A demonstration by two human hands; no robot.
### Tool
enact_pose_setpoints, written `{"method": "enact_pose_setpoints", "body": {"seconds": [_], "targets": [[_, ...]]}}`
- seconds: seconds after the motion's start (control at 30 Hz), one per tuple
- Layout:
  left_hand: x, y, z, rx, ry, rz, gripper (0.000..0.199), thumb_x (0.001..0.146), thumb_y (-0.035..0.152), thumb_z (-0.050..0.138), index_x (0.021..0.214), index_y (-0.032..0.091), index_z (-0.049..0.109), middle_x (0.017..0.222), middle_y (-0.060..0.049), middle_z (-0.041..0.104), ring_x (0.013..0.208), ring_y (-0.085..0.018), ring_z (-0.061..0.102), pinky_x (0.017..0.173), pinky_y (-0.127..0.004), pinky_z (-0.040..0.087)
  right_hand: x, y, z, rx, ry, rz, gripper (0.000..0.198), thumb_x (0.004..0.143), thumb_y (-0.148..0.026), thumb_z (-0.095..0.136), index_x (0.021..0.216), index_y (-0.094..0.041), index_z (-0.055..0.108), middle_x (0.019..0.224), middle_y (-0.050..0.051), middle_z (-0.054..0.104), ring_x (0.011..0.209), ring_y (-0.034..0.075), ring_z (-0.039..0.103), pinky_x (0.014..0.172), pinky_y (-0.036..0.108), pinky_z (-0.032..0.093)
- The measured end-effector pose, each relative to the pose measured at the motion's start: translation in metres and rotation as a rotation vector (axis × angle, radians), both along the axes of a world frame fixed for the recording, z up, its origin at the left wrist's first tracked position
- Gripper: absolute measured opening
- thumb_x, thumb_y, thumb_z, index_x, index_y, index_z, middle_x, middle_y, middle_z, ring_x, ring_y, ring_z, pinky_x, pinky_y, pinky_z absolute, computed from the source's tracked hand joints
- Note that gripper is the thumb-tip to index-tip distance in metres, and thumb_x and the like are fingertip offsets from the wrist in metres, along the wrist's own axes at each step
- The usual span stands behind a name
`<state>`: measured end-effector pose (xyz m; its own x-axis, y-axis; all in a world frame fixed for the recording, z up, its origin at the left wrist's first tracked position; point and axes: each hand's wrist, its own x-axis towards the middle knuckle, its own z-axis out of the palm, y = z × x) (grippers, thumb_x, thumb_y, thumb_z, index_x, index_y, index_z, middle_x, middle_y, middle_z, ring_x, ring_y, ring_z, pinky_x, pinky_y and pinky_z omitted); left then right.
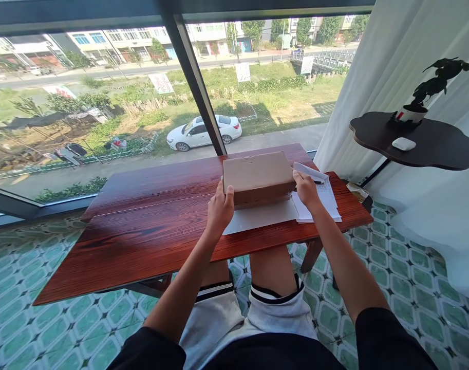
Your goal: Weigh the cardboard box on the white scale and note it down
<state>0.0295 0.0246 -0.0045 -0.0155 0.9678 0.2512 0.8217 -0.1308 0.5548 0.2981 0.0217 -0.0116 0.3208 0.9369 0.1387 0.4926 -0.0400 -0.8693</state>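
On the red wooden worktop [142,241], the left hand [220,208] and right hand [305,189] clasp the two ends of a cardboard box [257,177], fingers curled around its sides. The box sits on a white sheet [257,218], with printed papers [326,198] just right; beyond, a window [103,103]

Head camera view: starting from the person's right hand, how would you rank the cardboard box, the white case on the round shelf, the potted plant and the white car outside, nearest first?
From the right hand:
1. Cardboard box, touching it, on the red table.
2. White case, to the right on the dark shelf.
3. Potted plant, just behind the case on the same shelf.
4. White car, far off outside the window.
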Motion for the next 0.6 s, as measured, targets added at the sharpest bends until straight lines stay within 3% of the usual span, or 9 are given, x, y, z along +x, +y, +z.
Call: {"method": "enact_pose_setpoints", "body": {"seconds": [0.17,0.37,0.6], "targets": [[0.0,0.0002,0.0023,-0.081,-0.043,-0.014,0.058,0.098,0.042,0.023,0.138,0.017,0.058,0.158,-0.013,0.043,0.133,-0.04,0.054,0.109,-0.057,0.042,0.0031,0.0023,-0.001,-0.025,0.0,-0.004,0.055,0.096,-0.052,0.033,0.12,-0.021,0.072,0.123,0.011,0.067,0.111,0.03,0.059,0.102,0.04,0.041],[0.0006,-0.0005,0.0024,-0.083,-0.16,-0.027,0.062,0.096,0.044,0.028,0.148,0.015,0.046,0.156,-0.013,0.046,0.134,-0.039,0.052,0.113,-0.056,0.039,0.0059,0.0046,-0.0036,0.035,0.003,0.065,0.054,0.096,-0.05,0.032,0.112,-0.021,0.074,0.104,0.008,0.071,0.106,0.028,0.06,0.105,0.041,0.04],[-0.0002,-0.0016,0.0043,-0.076,-0.184,-0.008,0.06,0.095,0.044,0.031,0.145,0.018,0.05,0.152,-0.013,0.05,0.131,-0.039,0.056,0.109,-0.055,0.042,0.0062,0.0055,-0.0035,0.035,0.042,0.091,0.053,0.095,-0.049,0.034,0.114,-0.02,0.073,0.114,0.007,0.071,0.11,0.027,0.058,0.103,0.04,0.041]]}}
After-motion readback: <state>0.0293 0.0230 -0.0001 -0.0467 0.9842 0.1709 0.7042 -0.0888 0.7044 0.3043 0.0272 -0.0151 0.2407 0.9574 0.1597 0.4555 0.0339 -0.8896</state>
